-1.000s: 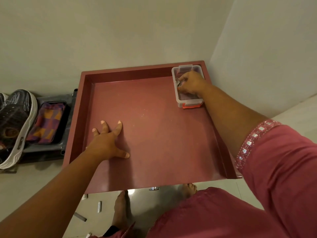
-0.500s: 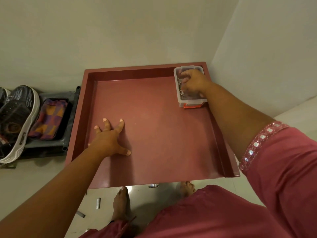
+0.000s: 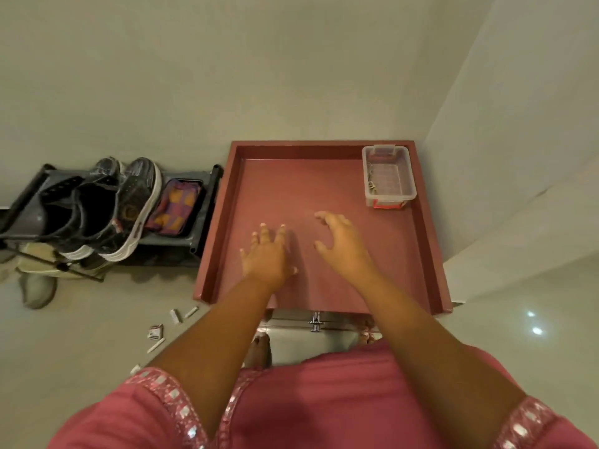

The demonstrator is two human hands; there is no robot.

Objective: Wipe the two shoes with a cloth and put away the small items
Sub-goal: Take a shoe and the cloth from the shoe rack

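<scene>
Your left hand [image 3: 267,259] lay flat on the red tray [image 3: 227,222], fingers straight and spread. Your right hand [image 3: 343,246] hung just beside it, over the tray, with fingers loosely bent and nothing in them. Both hands were near the tray's front edge, which had no wall. The other three edges had low walls.

The clear box [image 3: 389,176] sat in the tray's far right corner, close to both walls. Some small metal bits [image 3: 372,184] lay inside it by its left side; you could not tell what they were. The box had an orange clip [image 3: 387,205] on its near end. Between your hands and the box the tray floor was bare, so was the whole left half.

Left of the tray stood a dark rack [image 3: 197,222], almost touching the tray's left wall. The two shoes [image 3: 107,209] stood on it side by side, toes toward the wall. A bright cloth [image 3: 173,207] lay in the rack's hollow, between the shoes and the tray.

On the floor, near the tray's front left corner, lay a few small white items [image 3: 175,315]. Below the tray's front edge was a metal handle [image 3: 316,321].
</scene>
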